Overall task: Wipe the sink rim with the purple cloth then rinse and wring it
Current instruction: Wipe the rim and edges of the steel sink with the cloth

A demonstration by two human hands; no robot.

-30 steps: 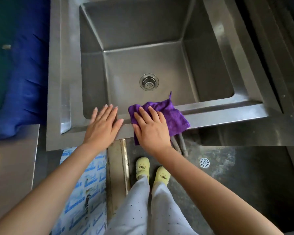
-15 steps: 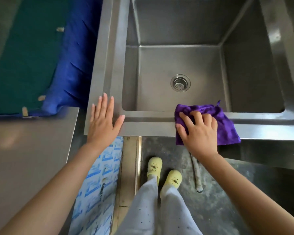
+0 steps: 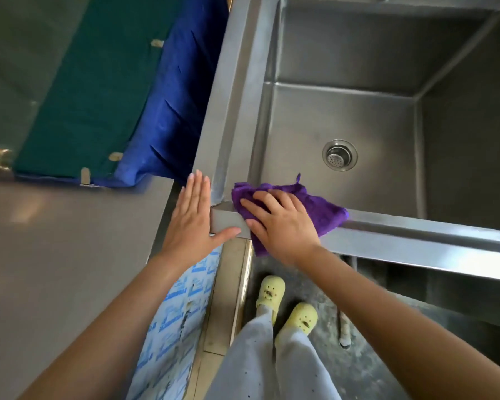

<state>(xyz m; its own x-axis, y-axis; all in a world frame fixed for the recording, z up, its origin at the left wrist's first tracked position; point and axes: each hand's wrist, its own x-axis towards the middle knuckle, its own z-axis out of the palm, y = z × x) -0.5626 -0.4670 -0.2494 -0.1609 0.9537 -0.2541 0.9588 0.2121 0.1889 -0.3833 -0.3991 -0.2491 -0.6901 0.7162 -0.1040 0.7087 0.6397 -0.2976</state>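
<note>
A deep steel sink has its near rim (image 3: pixel 410 238) running from the front left corner to the right. The purple cloth (image 3: pixel 321 206) lies spread over that rim near the corner, part of it hanging down the front. My right hand (image 3: pixel 280 226) presses flat on the cloth, fingers pointing left. My left hand (image 3: pixel 194 220) rests flat and open on the sink's front left corner, thumb almost touching the cloth hand. The basin is dry, with a round drain strainer (image 3: pixel 339 155) in its floor.
A steel counter (image 3: pixel 64 255) adjoins the sink on the left. Behind it lie a blue cloth (image 3: pixel 168 116) and a green mat (image 3: pixel 84 90). Below are my legs, yellow clogs (image 3: pixel 286 304), a printed blue-and-white sheet (image 3: pixel 171 321) and a hose end (image 3: pixel 344 330) on the floor.
My right hand has slid the purple cloth left along the near rim to the front left corner. The view has shifted further left, and my left hand stays on the corner.
</note>
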